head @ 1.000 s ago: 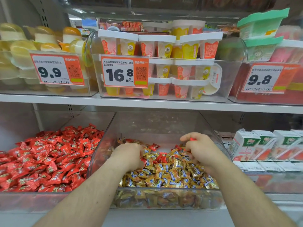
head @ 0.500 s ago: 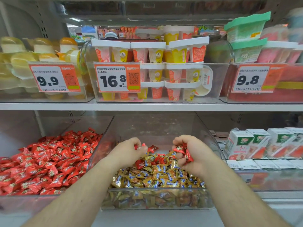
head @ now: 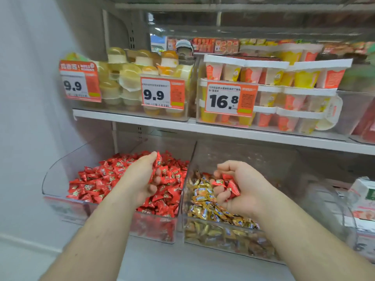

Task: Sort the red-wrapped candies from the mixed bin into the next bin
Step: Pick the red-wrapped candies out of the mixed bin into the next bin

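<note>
My left hand (head: 140, 179) hovers over the left clear bin (head: 67, 159), which is heaped with red-wrapped candies (head: 97, 179). Its fingers are stretched out, and one red candy (head: 157, 159) sits at the fingertips. My right hand (head: 243, 191) is cupped above the mixed bin (head: 253, 159) and grips a few red candies (head: 228, 184) in its curled fingers. Beneath it lie mostly gold-wrapped candies (head: 205, 201). The two bins stand side by side and share a touching wall.
A white shelf (head: 223, 131) runs just above the bins, carrying clear tubs of jelly cups (head: 269, 98) with orange price tags (head: 162, 93). Small cartons (head: 363, 197) stand to the right of the mixed bin. A pale wall (head: 30, 118) closes off the left side.
My left hand has moved left from the mixed bin to over the red bin and spread its fingers. My right hand still grips red candies. The view has swung left.
</note>
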A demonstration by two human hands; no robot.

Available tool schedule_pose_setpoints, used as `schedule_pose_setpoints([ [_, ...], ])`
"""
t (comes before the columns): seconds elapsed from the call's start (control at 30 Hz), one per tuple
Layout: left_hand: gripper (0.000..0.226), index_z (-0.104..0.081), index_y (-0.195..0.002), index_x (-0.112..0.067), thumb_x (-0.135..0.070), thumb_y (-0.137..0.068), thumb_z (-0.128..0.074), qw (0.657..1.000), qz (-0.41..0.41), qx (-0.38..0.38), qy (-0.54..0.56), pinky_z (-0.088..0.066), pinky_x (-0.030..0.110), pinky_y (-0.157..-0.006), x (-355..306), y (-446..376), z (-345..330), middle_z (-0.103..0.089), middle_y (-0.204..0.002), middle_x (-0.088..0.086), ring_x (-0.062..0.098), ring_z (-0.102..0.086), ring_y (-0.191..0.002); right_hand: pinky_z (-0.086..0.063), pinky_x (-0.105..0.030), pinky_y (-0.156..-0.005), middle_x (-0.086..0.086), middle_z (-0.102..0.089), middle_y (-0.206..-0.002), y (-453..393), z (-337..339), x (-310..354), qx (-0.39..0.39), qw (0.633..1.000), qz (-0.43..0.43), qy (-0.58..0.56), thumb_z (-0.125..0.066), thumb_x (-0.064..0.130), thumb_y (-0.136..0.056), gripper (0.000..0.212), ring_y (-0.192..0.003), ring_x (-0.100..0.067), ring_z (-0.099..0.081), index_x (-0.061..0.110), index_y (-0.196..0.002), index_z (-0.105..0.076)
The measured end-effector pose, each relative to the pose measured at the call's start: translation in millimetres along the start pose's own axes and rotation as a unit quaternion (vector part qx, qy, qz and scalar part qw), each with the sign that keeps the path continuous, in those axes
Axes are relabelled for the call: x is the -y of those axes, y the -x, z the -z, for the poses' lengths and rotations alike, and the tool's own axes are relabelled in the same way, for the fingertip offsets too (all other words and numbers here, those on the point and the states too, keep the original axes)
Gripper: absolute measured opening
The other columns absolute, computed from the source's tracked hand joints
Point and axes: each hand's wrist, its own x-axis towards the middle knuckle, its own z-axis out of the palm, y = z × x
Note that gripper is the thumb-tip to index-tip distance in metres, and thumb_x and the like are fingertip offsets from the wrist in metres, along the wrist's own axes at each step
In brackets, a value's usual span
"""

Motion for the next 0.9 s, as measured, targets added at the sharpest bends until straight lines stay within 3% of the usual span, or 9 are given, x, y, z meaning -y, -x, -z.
schedule_pose_setpoints([
  [0.17,0.027,-0.046,-0.085,-0.014,-0.037,-0.101,-0.044,0.979,-0.087,-0.055,-0.175,-0.022,0.022,-0.045,6,-33,25,-0.039,-0.067,0.002,0.015,-0.033,-0.051,-0.026,-0.016,-0.043,-0.005,-0.037,-0.073,-29,-79,18,0.035,0.995,0.023,0.090,-0.052,0.017,-0.090,0.011,-0.055,-0.011,-0.033,0.010,-0.083,-0.047],
  [0.3,0.015,-0.053,-0.095,-0.019,-0.033,-0.091,-0.056,0.936,-0.147,-0.126,-0.293,-0.046,0.032,-0.061,15,-56,37,-0.060,-0.080,0.002,0.022,-0.056,-0.067,-0.045,-0.025,-0.055,-0.008,-0.041,-0.091,-65,-120,21,-0.005,0.989,0.041,0.141,-0.055,0.016,-0.091,0.014,-0.066,-0.016,-0.040,0.005,-0.100,-0.054],
  [0.37,0.032,-0.055,-0.116,-0.029,-0.033,-0.085,-0.061,0.905,-0.127,-0.115,-0.389,-0.051,0.041,-0.089,24,-64,42,-0.064,-0.112,0.005,0.028,-0.060,-0.103,-0.052,-0.044,-0.085,-0.013,-0.045,-0.117,-79,-127,17,-0.007,0.986,0.037,0.163,-0.055,0.018,-0.093,0.032,-0.091,-0.025,-0.052,0.005,-0.122,-0.051],
  [0.4,0.045,-0.052,-0.128,-0.033,-0.034,-0.084,-0.061,0.889,-0.116,-0.101,-0.432,-0.045,0.045,-0.099,28,-65,44,-0.060,-0.126,0.004,0.030,-0.053,-0.118,-0.045,-0.057,-0.097,-0.015,-0.040,-0.137,-84,-126,15,-0.010,0.984,0.032,0.176,-0.055,0.020,-0.095,0.042,-0.114,-0.035,-0.051,0.008,-0.133,-0.046],
  [0.5,0.063,-0.038,-0.143,-0.037,-0.026,-0.084,-0.058,0.878,-0.108,-0.073,-0.460,-0.036,0.049,-0.107,30,-63,46,-0.048,-0.142,0.000,0.028,-0.040,-0.133,-0.023,-0.068,-0.109,-0.018,-0.012,-0.161,-86,-121,9,-0.006,0.985,0.018,0.171,-0.054,0.024,-0.097,0.059,-0.145,-0.048,-0.015,0.008,-0.149,-0.031],
  [0.57,0.065,-0.034,-0.146,-0.039,-0.025,-0.086,-0.057,0.871,-0.118,-0.075,-0.471,-0.031,0.051,-0.110,27,-56,43,-0.044,-0.147,0.001,0.028,-0.032,-0.140,-0.023,-0.064,-0.112,-0.023,-0.012,-0.161,-82,-115,9,0.011,0.988,0.021,0.152,-0.051,0.024,-0.099,0.061,-0.145,-0.048,-0.017,0.004,-0.151,-0.026],
  [0.63,0.064,-0.033,-0.147,-0.038,-0.027,-0.088,-0.056,0.860,-0.155,-0.072,-0.481,-0.026,0.050,-0.113,25,-46,35,-0.043,-0.148,-0.003,0.025,-0.026,-0.142,-0.037,-0.056,-0.108,-0.028,-0.028,-0.154,-73,-104,8,0.031,0.989,0.042,0.135,-0.048,0.022,-0.101,0.054,-0.137,-0.047,-0.037,-0.001,-0.147,-0.032],
  [0.73,0.062,-0.039,-0.144,-0.033,-0.025,-0.086,-0.059,0.847,-0.248,-0.050,-0.467,-0.027,0.045,-0.109,23,-25,12,-0.050,-0.140,-0.007,0.023,-0.030,-0.135,-0.056,-0.044,-0.083,-0.026,-0.058,-0.124,-53,-79,10,0.025,0.987,0.100,0.120,-0.047,0.017,-0.101,0.026,-0.100,-0.035,-0.065,-0.002,-0.117,-0.055],
  [0.9,0.054,-0.055,-0.130,-0.027,-0.017,-0.078,-0.060,0.813,-0.398,-0.013,-0.426,-0.034,0.036,-0.101,22,10,-39,-0.059,-0.120,-0.010,0.019,-0.038,-0.118,-0.057,-0.036,-0.068,-0.019,-0.065,-0.099,-15,-17,19,-0.049,0.979,0.161,0.118,-0.049,0.015,-0.098,0.017,-0.085,-0.029,-0.069,0.002,-0.097,-0.060],
])
